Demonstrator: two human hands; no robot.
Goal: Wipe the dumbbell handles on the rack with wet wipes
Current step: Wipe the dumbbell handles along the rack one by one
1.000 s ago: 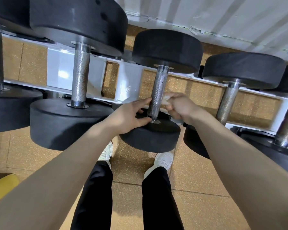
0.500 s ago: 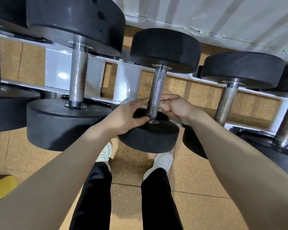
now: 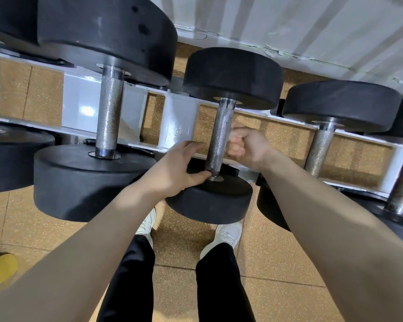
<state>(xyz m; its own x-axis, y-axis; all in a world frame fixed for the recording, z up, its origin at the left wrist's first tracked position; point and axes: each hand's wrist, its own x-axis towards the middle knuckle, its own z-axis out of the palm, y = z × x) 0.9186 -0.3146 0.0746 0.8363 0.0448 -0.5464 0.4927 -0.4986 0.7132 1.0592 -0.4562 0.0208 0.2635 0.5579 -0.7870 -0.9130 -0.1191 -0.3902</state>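
Left hand (image 3: 175,169) spread, steadying near weight head (image 3: 209,201); right hand (image 3: 244,145) fisted beside knurled handle (image 3: 219,138) for wiping; wipe unseen.

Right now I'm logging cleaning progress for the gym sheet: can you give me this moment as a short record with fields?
setting: dumbbells on a white rack, cork-coloured floor
dumbbell being worked: middle dumbbell handle, knurled metal
left hand: fingers open around the handle's lower end, thumb near the collar
right hand: fist beside the handle, fingers curled; pale material showing between them, probably the wet wipe
neighbouring handles: left handle, right handle, both untouched
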